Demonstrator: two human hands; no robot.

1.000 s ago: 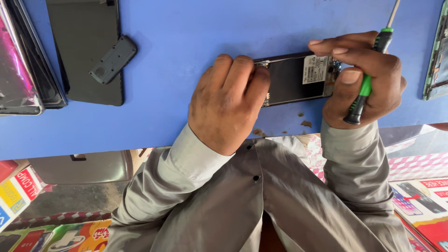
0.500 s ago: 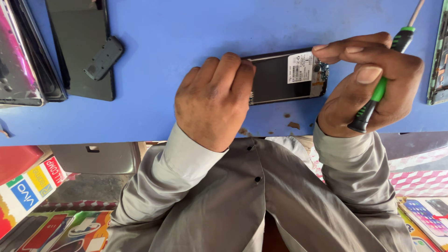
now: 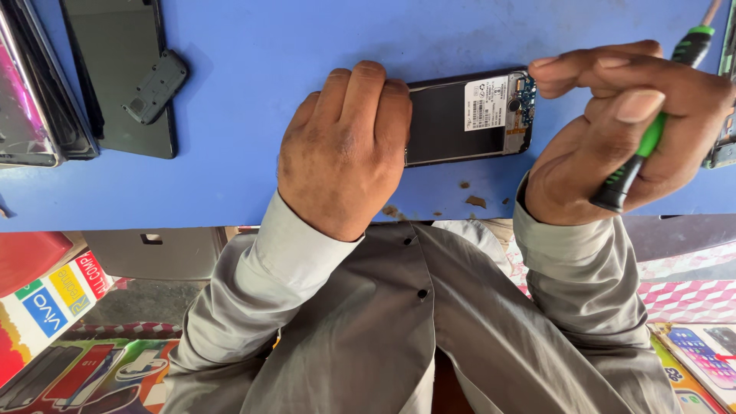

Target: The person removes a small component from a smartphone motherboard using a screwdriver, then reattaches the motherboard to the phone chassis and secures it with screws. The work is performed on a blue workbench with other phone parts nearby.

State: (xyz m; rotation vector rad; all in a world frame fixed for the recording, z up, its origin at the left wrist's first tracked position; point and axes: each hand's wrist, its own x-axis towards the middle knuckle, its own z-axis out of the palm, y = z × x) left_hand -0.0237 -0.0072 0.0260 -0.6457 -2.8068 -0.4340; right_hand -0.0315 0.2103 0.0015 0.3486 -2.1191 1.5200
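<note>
An opened black phone lies on the blue table, its back off, with a white label and a small blue circuit board at its right end. My left hand presses down on the phone's left end, fingers curled over it. My right hand is closed round a green-and-black screwdriver, whose shaft points up and away from the phone. The fingertips of that hand hover just right of the circuit board.
A dark phone back panel with a small grey cover on it lies at the far left, beside stacked phone parts. Another phone frame sits at the right edge. Small brown crumbs dot the table's front edge. Coloured boxes lie below.
My right hand has lifted off the phone's right end and shifted right, uncovering the label and circuit board. My left hand keeps its hold on the phone.
</note>
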